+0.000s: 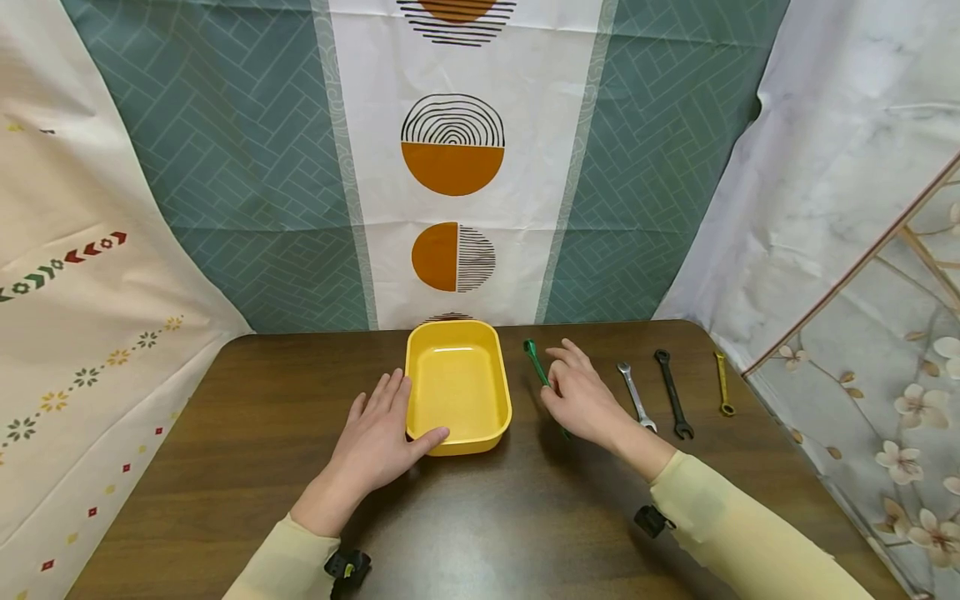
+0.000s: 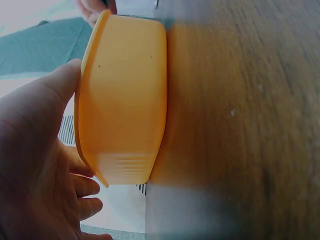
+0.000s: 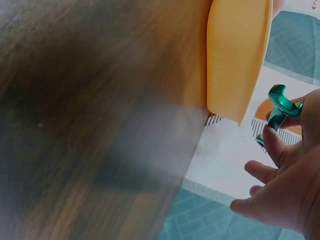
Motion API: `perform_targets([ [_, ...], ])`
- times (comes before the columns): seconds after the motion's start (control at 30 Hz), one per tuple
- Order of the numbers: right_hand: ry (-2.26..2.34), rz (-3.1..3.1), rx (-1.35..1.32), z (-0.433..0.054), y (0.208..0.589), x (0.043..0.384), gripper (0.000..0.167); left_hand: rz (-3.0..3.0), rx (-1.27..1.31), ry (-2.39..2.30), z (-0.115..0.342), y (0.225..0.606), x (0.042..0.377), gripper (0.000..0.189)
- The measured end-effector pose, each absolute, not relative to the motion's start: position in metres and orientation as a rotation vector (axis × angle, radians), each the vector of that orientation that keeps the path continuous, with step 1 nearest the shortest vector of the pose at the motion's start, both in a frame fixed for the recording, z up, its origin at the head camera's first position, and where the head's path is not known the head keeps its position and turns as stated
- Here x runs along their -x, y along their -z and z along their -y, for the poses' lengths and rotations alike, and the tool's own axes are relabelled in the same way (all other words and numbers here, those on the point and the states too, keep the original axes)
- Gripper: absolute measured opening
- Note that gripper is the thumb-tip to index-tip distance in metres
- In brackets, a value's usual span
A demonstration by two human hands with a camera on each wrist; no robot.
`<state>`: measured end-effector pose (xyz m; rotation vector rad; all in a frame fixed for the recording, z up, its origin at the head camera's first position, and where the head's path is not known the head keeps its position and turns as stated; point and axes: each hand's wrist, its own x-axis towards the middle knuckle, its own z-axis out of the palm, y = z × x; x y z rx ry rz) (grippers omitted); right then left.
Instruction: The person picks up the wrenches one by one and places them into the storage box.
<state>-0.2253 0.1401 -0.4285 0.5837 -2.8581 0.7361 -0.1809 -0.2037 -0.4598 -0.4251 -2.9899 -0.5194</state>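
A yellow plastic tray (image 1: 459, 446) stands on the dark wooden table. My left hand (image 1: 378, 433) lies along its left side, fingers stretched out by the rim and thumb over the near left corner. In the left wrist view, the thumb touches the rim of the tray (image 2: 125, 90). To the tray's right, my right hand (image 1: 581, 396) pinches a green wrench (image 1: 537, 365) between thumb and index finger, the other fingers spread loosely. The right wrist view shows the green wrench (image 3: 284, 104) raised off the table, its open jaw end toward the camera.
Right of my right hand, a silver wrench (image 1: 636, 396), a black wrench (image 1: 673, 396) and a small yellow wrench (image 1: 723, 383) lie in a row on the table (image 1: 262, 433). Patterned cloth (image 1: 247, 167) hangs behind the table's far edge and at both sides.
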Motion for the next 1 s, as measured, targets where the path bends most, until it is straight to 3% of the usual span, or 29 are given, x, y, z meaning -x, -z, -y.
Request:
perform_targets([
  [1.0,-0.789,2.843,-0.649,-0.11,0.406,0.227,0.023,2.982,0.429,0.526,0.203,0.459,0.181,0.115],
])
